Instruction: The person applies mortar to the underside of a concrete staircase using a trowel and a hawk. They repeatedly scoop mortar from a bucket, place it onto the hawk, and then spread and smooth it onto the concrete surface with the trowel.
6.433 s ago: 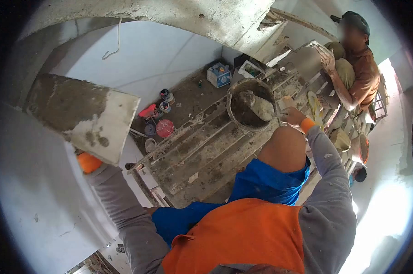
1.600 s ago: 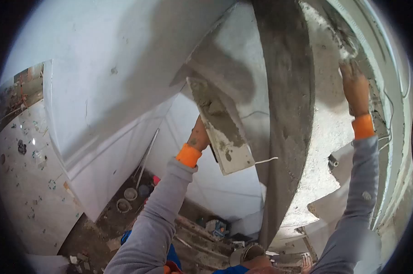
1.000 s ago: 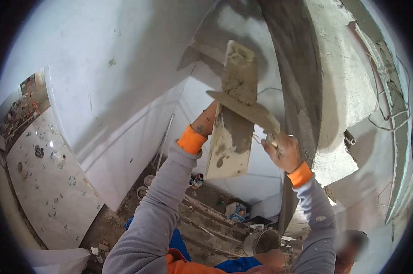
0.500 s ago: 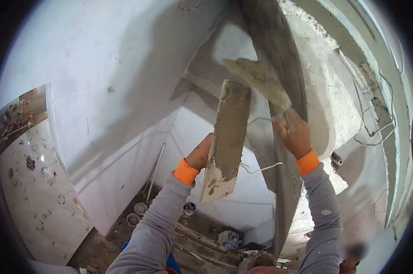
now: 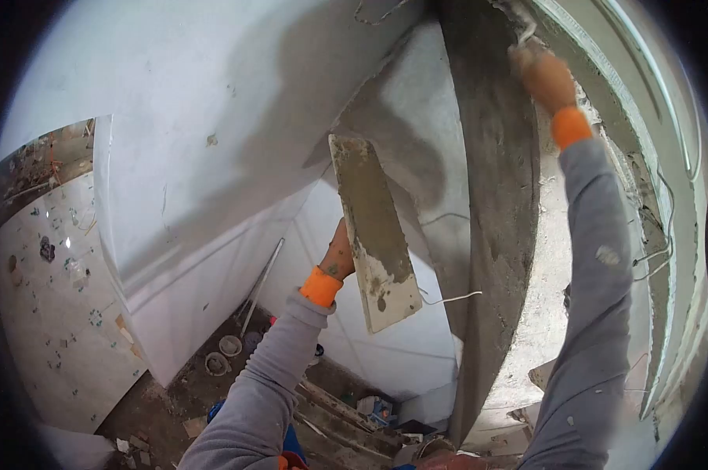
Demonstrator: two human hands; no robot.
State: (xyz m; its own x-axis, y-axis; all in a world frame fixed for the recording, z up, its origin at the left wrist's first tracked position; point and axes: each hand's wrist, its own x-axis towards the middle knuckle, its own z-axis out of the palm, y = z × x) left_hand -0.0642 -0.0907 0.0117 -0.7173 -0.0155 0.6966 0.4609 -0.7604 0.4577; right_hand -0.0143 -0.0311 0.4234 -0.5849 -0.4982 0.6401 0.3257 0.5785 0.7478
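Head view, looking steeply upward along an interior corner: a white wall [image 5: 174, 117] fills the left, and a band of wet grey plaster [image 5: 495, 196] runs top to bottom right of centre, with rough bare concrete [image 5: 554, 258] beyond it and loose wires [image 5: 655, 227] hanging near the right edge. A thin white wire [image 5: 448, 298] loops out from the plaster band just beside the lower end of the mortar board [image 5: 373, 227]. Below, small pots [image 5: 221, 352] sit on the dirty floor at the foot of the white wall, scaffold planks [image 5: 338, 407] cross the bottom of the view, and a blue box [image 5: 373, 407] lies near them. The left hand [image 5: 340, 254] grips the mortar board from behind, fingers hidden by it, so the board is held in mid-air between the white wall and the plaster band, touching neither as far as can be seen. Its long axis stands near upright, the top end leaning left toward the ceiling junction, the bottom end pointing down and slightly right. Grey mortar coats the upper face; the lower end is paler and spotted. The right hand [image 5: 546, 78] is raised against the top of the plaster band, blurred; its grip cannot be told
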